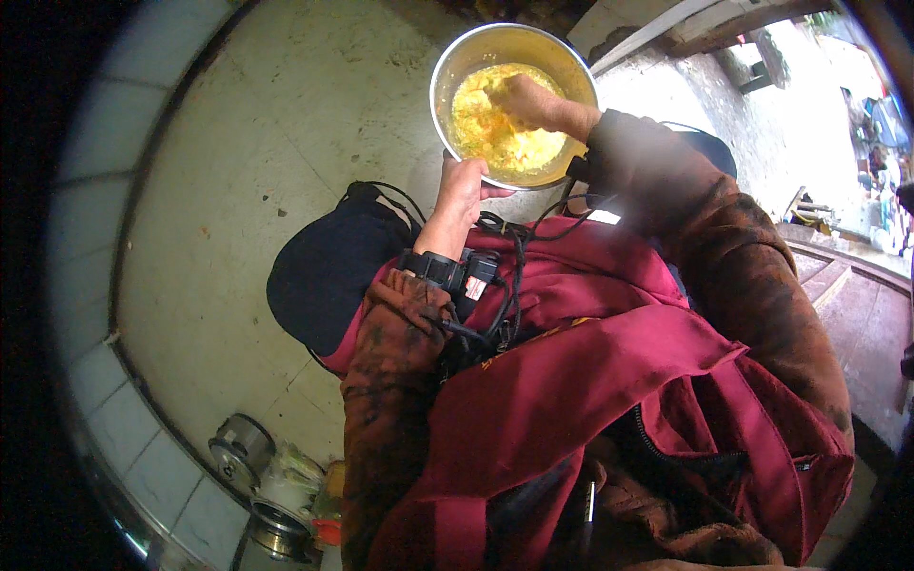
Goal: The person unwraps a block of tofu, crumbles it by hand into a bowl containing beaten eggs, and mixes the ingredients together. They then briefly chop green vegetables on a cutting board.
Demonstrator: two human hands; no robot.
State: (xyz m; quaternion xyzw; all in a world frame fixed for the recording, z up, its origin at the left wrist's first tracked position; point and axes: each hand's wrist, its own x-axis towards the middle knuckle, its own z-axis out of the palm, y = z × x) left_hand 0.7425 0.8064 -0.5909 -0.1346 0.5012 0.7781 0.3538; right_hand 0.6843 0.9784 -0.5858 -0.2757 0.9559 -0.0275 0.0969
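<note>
A round metal pot [444, 107] is held out in front of me, tilted towards my face. Inside it is a wet yellow mixture [480, 132] with orange and green bits. My left hand [464, 180] grips the near rim, its thumb on top and the other fingers under the edge. Reaching in from the right, my right hand [527, 102] has its fingers down in the mixture. Those fingertips are sunk or blurred, so whether they close on anything is hidden. A black strapped device [457, 275] with cables sits on my left wrist.
A maroon apron [543, 385] covers my lap, and black cables [518, 246] lie across it. Metal cookware [243, 450] and a bagged vegetable [296, 467] stand at lower left by the tiled wall [146, 442]. A wooden door [857, 307] is at right beside a bright opening.
</note>
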